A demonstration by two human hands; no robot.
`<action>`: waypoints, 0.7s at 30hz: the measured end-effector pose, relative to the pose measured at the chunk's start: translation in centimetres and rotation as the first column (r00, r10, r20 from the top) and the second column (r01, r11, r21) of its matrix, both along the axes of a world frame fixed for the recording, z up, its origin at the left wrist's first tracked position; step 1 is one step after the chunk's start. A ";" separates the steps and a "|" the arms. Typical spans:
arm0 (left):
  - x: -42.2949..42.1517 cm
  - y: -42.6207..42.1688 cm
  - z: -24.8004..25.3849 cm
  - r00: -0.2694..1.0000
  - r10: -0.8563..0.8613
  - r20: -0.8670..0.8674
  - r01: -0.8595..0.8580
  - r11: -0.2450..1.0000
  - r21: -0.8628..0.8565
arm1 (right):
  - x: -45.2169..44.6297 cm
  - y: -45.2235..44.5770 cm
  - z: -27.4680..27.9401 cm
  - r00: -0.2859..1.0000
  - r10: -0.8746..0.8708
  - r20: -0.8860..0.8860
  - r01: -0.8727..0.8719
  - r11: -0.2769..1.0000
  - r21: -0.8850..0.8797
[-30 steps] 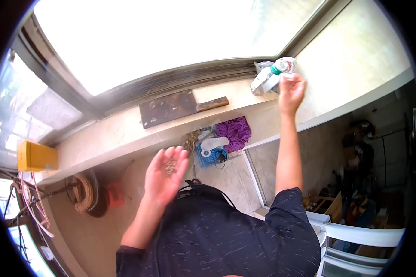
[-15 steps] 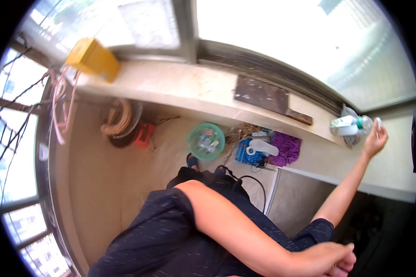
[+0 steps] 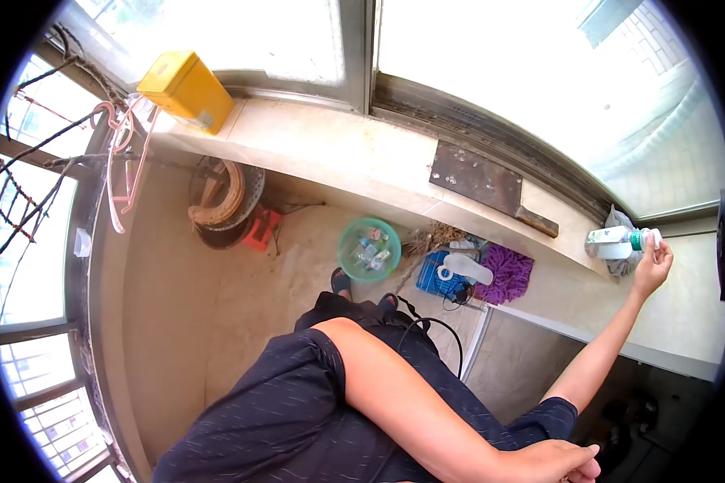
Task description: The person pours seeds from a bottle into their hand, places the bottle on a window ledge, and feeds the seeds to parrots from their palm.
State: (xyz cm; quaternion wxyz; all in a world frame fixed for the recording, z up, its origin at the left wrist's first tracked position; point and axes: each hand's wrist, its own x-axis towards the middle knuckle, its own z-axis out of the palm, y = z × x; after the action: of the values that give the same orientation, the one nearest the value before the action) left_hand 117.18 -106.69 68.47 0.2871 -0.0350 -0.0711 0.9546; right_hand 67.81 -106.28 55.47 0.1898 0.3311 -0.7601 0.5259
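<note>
My right hand [image 3: 653, 270] reaches out over the ledge at the right. Its fingers pinch the white top of a clear plastic bottle [image 3: 611, 241], which has a pale label and a green band near the neck. Crumpled clear plastic [image 3: 617, 216] lies just behind the bottle. Whether the bottle rests on the ledge or is held above it, I cannot tell. My left hand [image 3: 570, 465], its arm bent across my body, is at the lower right edge with curled fingers. Whatever is inside those fingers is hidden.
On the ledge [image 3: 314, 145] stand a yellow box [image 3: 187, 90] and a dark flat plate [image 3: 477, 179]. Below, a green basin [image 3: 345, 256] holds several bottles, beside a blue basket [image 3: 432, 274] and a purple mat [image 3: 507, 275]. Pink hangers [image 3: 114, 173] hang at left.
My view has shifted slightly. My right hand stays at the bottle's top, which appears a little lower and further left. My left hand remains closed near the lower edge.
</note>
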 end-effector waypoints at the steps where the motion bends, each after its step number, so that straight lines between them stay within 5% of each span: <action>1: -0.1 0.1 -0.2 1.000 0.003 0.004 -0.003 1.000 0.013 | -0.3 0.1 -0.4 1.000 0.012 -0.007 -0.012 1.000 0.011; 14: 3.2 -5.9 -4.1 0.987 0.141 0.072 -0.142 0.990 0.008 | 0.8 -0.6 -1.3 0.999 0.013 -0.039 -0.013 1.000 -0.013; 21: 5.2 -11.2 -5.7 0.925 0.359 0.123 -0.351 0.933 -0.082 | 2.0 -1.3 -1.2 0.999 0.000 -0.055 -0.002 0.999 -0.042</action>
State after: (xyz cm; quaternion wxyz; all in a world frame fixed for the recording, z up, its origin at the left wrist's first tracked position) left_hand 122.34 -117.86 62.77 0.1030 -0.0949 -0.0677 0.9878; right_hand 69.85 -107.58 54.28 0.2172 0.3416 -0.7431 0.5328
